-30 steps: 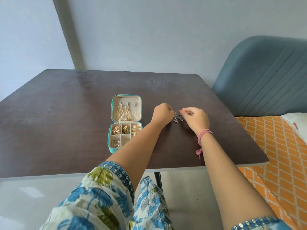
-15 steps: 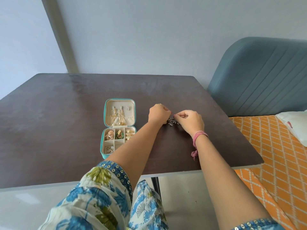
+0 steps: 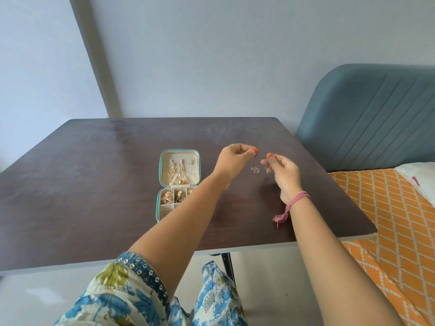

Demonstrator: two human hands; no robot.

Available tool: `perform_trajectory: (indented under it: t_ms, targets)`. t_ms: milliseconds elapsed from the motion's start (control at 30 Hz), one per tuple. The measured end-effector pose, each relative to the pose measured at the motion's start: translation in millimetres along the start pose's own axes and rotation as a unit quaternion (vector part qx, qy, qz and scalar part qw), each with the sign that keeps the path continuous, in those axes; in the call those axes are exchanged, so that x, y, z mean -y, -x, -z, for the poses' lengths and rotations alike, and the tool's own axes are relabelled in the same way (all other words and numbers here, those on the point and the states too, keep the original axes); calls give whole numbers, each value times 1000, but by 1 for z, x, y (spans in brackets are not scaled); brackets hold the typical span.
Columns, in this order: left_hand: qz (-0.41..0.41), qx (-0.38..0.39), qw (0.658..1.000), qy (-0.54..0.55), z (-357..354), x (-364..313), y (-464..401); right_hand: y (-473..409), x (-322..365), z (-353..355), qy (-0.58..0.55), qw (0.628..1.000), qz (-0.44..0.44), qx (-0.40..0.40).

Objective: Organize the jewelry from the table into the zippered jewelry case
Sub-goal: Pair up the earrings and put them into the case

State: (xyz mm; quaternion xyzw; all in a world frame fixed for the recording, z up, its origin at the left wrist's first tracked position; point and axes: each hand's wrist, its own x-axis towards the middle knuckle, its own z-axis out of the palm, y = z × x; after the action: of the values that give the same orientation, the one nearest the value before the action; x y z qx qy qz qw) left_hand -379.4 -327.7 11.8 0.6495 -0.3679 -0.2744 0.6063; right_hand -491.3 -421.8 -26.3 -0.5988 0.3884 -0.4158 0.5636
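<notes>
Both hands hold pinches: the left hand [image 3: 231, 158] nips one small dark earring [image 3: 256, 153], the right hand [image 3: 283, 170] another, lifted above the table [image 3: 94, 175] just right of the open jewelry case [image 3: 160, 165]. These look light, dangly and fragile, best held by the hook.

A dark brown, square wooden-looking tabletop [image 3: 98, 184] with a thin pale edge fills the middle of the frame, its near edge running across the lower half and a dark metal leg [image 3: 227, 267] showing beneath it at lower centre. Directly on it, a little left of centre, lies an open teal zippered jewelry case [image 3: 179, 184] with a cream lining. Its lid lies flat toward the far side, with gold dangling earrings [image 3: 176, 174] on it. The near half is split into small compartments holding gold and green pieces [image 3: 173, 198].
</notes>
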Motion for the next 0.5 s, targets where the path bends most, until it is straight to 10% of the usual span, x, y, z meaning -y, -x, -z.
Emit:
perform_trajectory:
  t_ms: [500]
  targets:
    - [18,131,957,258,32,-29,34,52,85,-11,-70,986,-51,143]
